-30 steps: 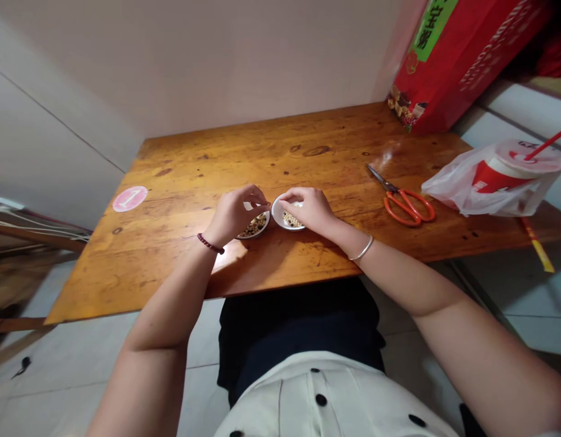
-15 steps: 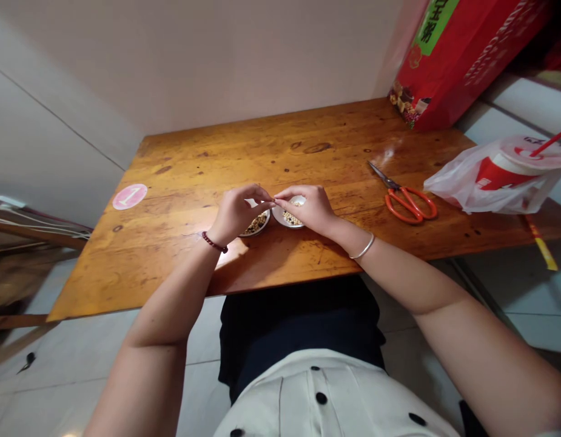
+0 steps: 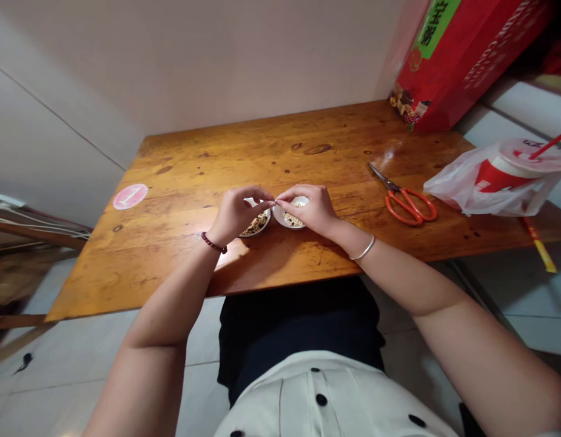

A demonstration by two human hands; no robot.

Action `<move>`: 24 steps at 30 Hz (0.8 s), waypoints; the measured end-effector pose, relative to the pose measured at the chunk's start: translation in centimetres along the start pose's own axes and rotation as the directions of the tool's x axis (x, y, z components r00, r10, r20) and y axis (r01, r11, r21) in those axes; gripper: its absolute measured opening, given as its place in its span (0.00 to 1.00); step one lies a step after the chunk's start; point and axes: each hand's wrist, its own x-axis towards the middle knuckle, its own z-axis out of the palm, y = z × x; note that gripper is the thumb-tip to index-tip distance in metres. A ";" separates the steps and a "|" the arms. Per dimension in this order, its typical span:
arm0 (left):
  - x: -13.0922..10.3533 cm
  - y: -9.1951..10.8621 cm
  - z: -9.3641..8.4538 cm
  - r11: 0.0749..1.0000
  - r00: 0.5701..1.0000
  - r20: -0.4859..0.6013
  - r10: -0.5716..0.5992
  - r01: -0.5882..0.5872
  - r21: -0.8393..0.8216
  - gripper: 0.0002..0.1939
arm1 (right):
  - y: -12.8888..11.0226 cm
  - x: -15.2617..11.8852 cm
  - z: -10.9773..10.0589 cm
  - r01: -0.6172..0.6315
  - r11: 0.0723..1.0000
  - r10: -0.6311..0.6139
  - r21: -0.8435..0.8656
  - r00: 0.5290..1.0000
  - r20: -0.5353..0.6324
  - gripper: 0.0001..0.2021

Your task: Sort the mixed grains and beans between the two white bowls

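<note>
My left hand (image 3: 244,209), with a dark red bead bracelet at the wrist, is closed in a pinch over the left white bowl (image 3: 267,222). Light and dark beads (image 3: 256,226) lie in that bowl. My right hand (image 3: 310,206), above a silver bangle, pinches over the right white bowl (image 3: 280,216), which holds pale and a few dark beads (image 3: 290,219). The fingertips of both hands meet between the two bowls. Whatever is between them is too small to name. A thin dark thread (image 3: 191,234) lies left of my left wrist.
Orange-handled scissors (image 3: 410,205) lie open to the right on the wooden table (image 3: 244,155). Beyond them stands a red-and-white cup (image 3: 507,173) in a plastic bag. A large red box (image 3: 471,60) is at the back right, and a round pink number sticker (image 3: 130,196) at the left.
Hardly anything differs. The fingertips have shifted very slightly against each other, and both hands stay pinched together above the bowls.
</note>
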 end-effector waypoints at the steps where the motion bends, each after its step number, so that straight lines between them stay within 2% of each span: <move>1: 0.0 0.0 0.0 1.000 1.000 0.002 0.000 0.000 -0.002 0.17 | 0.0 0.0 0.0 -0.008 1.000 0.008 -0.010 1.000 0.010 0.04; 6: 0.0 0.1 0.0 1.000 1.000 0.014 0.011 -0.011 -0.001 0.17 | 0.1 0.0 0.0 -0.032 0.998 0.033 -0.048 0.999 0.037 0.04; 10: -0.1 0.3 0.0 1.000 1.000 0.020 0.023 -0.023 0.000 0.18 | 0.2 -0.1 0.0 0.002 0.998 0.001 -0.062 0.999 0.036 0.04; 18: -0.2 0.5 0.1 0.999 0.997 0.060 0.044 -0.044 0.008 0.21 | 0.4 -0.4 -0.1 0.059 0.982 -0.038 -0.177 0.992 0.119 0.05; 21: -0.1 0.3 0.1 0.999 0.997 0.053 0.052 -0.052 -0.001 0.22 | 0.6 -0.6 0.0 0.083 0.979 -0.063 -0.188 0.992 0.112 0.06; 24: -0.1 0.1 0.2 0.999 0.998 0.056 0.038 -0.038 -0.017 0.23 | 0.7 -0.6 0.1 0.052 0.983 -0.037 -0.175 0.996 0.086 0.07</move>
